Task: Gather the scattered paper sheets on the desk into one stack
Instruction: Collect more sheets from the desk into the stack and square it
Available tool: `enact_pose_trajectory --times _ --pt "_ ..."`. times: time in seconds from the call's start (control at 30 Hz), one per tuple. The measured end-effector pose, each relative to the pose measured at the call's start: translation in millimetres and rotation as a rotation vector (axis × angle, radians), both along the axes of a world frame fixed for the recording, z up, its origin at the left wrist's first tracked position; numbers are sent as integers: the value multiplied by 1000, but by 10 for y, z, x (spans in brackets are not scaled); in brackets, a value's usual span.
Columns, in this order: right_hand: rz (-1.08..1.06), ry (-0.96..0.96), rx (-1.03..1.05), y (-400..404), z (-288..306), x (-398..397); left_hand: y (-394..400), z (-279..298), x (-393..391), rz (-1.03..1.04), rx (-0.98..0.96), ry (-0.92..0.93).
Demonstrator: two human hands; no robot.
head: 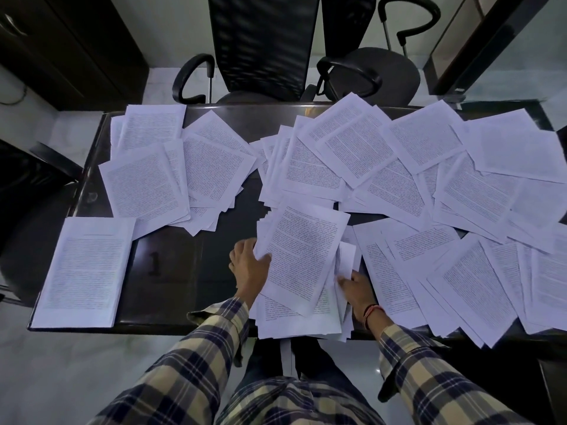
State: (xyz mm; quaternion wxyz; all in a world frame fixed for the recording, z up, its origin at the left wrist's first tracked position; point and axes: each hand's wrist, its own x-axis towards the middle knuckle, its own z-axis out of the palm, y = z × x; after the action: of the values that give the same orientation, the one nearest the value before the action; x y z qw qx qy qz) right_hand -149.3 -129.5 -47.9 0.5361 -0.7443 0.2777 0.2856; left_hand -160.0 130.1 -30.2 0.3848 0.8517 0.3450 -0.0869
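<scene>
Printed white sheets lie scattered over a dark desk [171, 271]. A loose bundle of sheets [302, 259] sits at the near edge in front of me, its pages fanned and uneven. My left hand [248, 266] grips the bundle's left side, thumb on the top page. On the bundle's right side my right hand [356, 286] pinches a few bent pages. A squared stack [86, 271] rests at the near left corner. Overlapping sheets [454, 179] cover the right half, and a smaller spread [171, 173] lies at the far left.
Two black office chairs [264, 47] [383, 72] stand behind the desk's far edge. A dark cabinet [61, 41] is at the back left. Some sheets on the right hang past the near edge [487, 335]. Bare dark desk surface shows left of the bundle.
</scene>
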Motion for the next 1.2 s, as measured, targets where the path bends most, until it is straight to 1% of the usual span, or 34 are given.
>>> enact_pose_trajectory --times 0.1,0.23,0.27,0.33,0.43,0.57,0.67,0.87,0.97,1.07,1.13,1.2 --pt "-46 29 30 -29 9 -15 -48 38 58 -112 54 -77" --pt "-170 43 3 -31 78 -31 -91 1 59 -269 255 -104" --pt "-187 47 -21 -32 69 -28 -94 -22 51 -291 267 -91" --pt "-212 74 -55 -30 5 -29 -112 -33 39 -301 200 -2" --pt "-243 91 -70 1 -33 -32 -171 -5 35 -231 72 178" --pt "-275 96 -55 73 47 -67 -280 18 62 -172 81 317" --pt "-341 93 -13 120 32 -120 -376 27 99 -75 79 390" --pt "-468 110 28 217 63 -193 -502 85 135 1 -5 467" --pt "-493 123 3 245 85 -198 -498 95 117 49 -21 508" --pt "-444 150 -69 234 16 -191 -481 116 110 91 -52 466" --pt "-423 184 -59 225 -53 -207 -470 142 120 111 -74 422" --pt "-417 201 -45 224 -82 -214 -460 150 127 121 -87 420"
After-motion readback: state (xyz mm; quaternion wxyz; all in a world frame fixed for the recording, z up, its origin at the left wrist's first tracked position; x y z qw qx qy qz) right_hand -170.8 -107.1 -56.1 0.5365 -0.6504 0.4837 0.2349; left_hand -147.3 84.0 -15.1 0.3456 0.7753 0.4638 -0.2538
